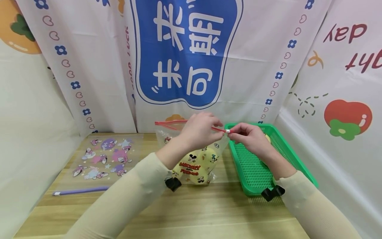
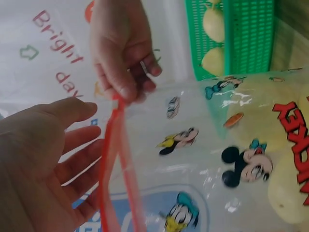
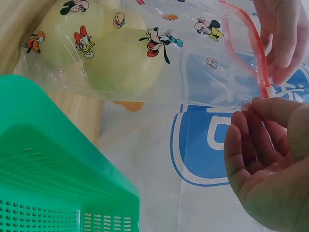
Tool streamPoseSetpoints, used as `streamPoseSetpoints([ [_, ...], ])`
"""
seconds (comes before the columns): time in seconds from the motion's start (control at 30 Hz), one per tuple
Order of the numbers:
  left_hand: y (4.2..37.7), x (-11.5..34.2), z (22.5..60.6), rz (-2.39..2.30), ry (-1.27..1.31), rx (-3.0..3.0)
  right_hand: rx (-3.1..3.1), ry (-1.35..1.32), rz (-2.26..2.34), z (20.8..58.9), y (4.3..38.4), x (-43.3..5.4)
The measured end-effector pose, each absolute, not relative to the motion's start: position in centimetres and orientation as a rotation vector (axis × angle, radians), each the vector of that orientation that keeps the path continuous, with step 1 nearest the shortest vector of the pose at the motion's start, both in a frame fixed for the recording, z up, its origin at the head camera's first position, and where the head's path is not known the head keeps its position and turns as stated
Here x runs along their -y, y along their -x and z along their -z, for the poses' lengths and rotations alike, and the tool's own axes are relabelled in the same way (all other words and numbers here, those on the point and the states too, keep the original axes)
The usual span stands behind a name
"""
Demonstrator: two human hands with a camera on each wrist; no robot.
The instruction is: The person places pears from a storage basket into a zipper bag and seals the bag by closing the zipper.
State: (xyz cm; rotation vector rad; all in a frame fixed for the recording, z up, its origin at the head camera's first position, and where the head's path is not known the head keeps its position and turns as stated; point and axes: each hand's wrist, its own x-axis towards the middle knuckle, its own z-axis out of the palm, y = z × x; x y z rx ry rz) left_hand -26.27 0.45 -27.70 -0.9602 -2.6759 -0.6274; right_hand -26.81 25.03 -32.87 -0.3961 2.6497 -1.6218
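Observation:
A clear zip bag printed with cartoon characters stands upright on the table, with several round pale-yellow fruits inside. Along its top runs a red zip strip, its two sides parted over part of their length. My right hand pinches the strip's right end between thumb and forefinger, right beside the white slider. My left hand is at the strip just left of the slider; in the left wrist view its fingers are spread and loosely extended beside the red edge.
To the right stands a green plastic basket with several pale-yellow fruits in it. A second printed clear bag with a purple zip strip lies flat at the left. Printed cloth hangs behind and at both sides.

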Motion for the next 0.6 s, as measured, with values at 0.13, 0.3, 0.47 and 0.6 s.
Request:
streamPoseSetpoints([
  [0.13,26.5,-1.9,28.3,0.541,0.887,2.726,-2.647,0.403,1.618,32.8,26.8,-25.1],
  [0.3,26.7,-2.2,28.7,0.572,0.855,2.733,-2.658,0.408,1.593,32.8,26.8,-25.0],
  [0.47,26.6,-2.3,28.6,0.632,0.852,2.748,-2.659,0.427,1.594,32.8,26.9,-24.8],
  [0.6,26.6,-2.3,28.7,0.655,0.841,2.757,-2.661,0.449,1.598,32.8,26.8,-24.7],
])
